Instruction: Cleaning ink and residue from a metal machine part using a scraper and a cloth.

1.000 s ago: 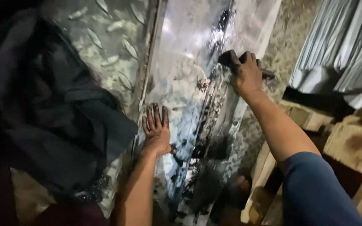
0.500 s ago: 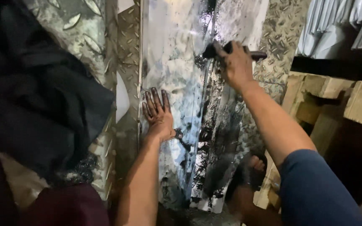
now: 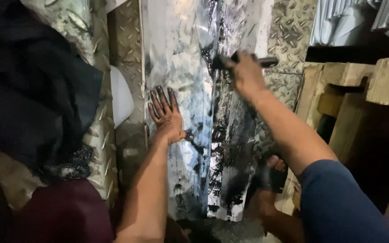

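Two hands on shiny metal sheet: left hand flat, fingers spread, pressing sheet; right hand closed round dark tool at black-smeared crease. Foot beside sheet's lower edge.

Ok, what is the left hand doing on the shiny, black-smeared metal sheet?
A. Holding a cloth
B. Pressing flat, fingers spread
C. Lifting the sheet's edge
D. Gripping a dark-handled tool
B: the left hand lies palm-down with fingers spread on the shiny, black-smeared metal sheet, while the right hand grips the dark-handled tool.
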